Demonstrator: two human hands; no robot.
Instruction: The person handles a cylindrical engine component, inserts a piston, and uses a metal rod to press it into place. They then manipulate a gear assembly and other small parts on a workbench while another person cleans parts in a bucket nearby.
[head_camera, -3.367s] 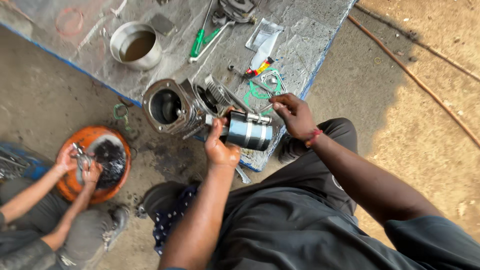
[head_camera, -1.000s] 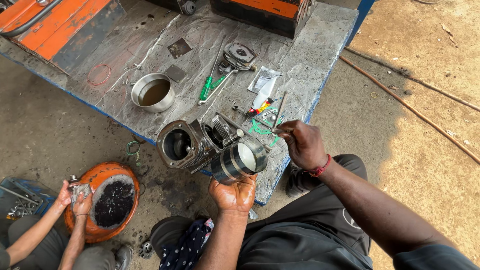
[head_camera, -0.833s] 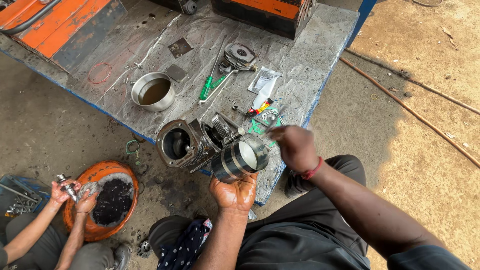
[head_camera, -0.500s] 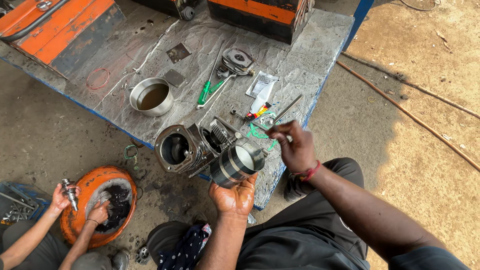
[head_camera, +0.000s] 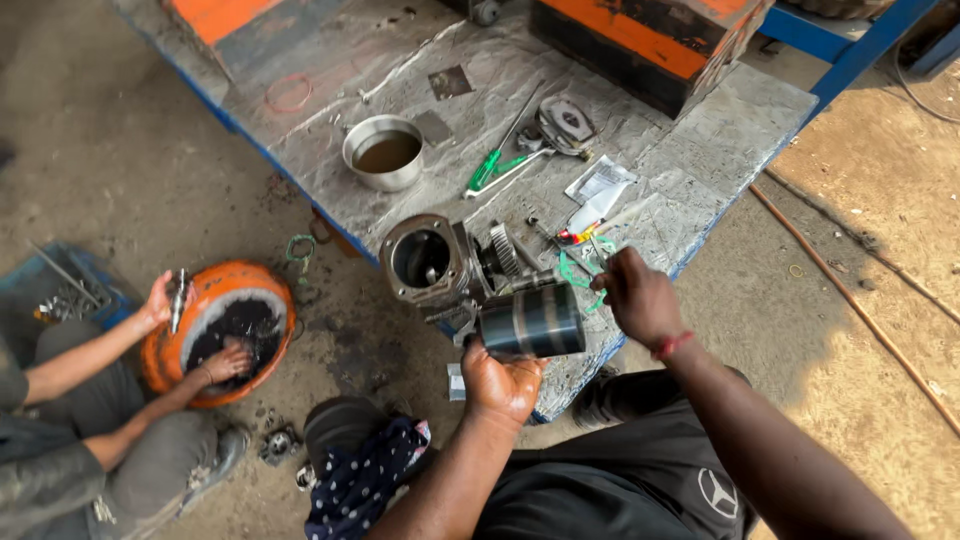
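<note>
My left hand (head_camera: 502, 381) grips a dark metal piston (head_camera: 533, 320) from below, held on its side just in front of the platform edge. My right hand (head_camera: 636, 298) hovers to the piston's right, fingers pinched on something small that I cannot make out, near a green gasket (head_camera: 575, 270). Behind the piston lies a finned engine cylinder block (head_camera: 432, 262) with its round bore facing me.
The grey metal platform (head_camera: 690, 140) carries a steel bowl of brown liquid (head_camera: 384, 152), green-handled screwdrivers (head_camera: 492, 168), a round metal part (head_camera: 566, 120), small plastic packets (head_camera: 598, 186) and orange boxes (head_camera: 650, 35). At left another person's hands work in an orange basin (head_camera: 216, 326).
The piston has turned from open end toward me to lying sideways. My right hand moved back close to its right end. The view shifted down and left.
</note>
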